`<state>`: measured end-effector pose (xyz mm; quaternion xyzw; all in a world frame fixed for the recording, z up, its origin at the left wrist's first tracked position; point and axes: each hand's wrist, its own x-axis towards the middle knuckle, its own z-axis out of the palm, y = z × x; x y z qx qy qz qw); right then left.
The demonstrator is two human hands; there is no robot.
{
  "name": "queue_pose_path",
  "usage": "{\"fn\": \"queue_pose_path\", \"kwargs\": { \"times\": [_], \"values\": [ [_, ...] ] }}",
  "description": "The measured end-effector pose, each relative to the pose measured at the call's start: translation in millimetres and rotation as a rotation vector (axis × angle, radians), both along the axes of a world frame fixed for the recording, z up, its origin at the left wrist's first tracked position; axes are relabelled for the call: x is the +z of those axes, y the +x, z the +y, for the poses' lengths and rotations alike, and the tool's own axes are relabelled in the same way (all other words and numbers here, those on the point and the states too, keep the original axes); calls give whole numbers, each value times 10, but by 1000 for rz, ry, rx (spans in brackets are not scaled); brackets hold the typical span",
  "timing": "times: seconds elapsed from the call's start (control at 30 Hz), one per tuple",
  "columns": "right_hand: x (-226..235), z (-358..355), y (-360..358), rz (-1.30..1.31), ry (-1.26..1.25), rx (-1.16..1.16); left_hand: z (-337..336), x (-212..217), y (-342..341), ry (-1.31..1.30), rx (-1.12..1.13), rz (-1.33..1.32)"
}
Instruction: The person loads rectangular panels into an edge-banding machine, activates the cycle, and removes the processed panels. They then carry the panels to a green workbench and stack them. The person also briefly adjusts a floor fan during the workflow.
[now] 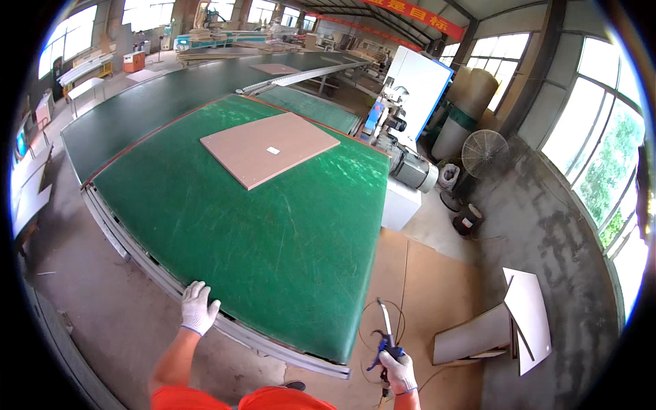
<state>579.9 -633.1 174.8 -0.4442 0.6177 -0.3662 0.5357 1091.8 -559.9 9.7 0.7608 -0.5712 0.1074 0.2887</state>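
Two gloved hands: left hand spread wide on green surface edge, right hand gripping one blue air gun. One brown board at twelve o'clock, small white rectangular label centred.

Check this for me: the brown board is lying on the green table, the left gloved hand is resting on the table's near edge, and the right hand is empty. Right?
Not quite. In the head view the right hand is not empty: it grips a blue air blow gun. The brown board does lie on the green table, left hand on its edge.
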Motion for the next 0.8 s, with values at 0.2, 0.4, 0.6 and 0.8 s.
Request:
{"fn": "queue_pose_path", "kwargs": {
  "times": [0.2, 0.4, 0.6, 0.8],
  "values": [
    [-314, 710, 1485, 265, 31, 251, 315, -108, 808, 96, -154, -286],
    [-483, 2291, 2819, 104, 222, -14, 332, -10, 1296, 223, -604, -168],
    [-830, 3102, 4186, -59, 352, -356, 330, 143, 2362, 377, -940, -163],
    [-1435, 3221, 6473, -164, 522, -299, 358, 164, 4837, 295, -832, -142]
  ]
}}
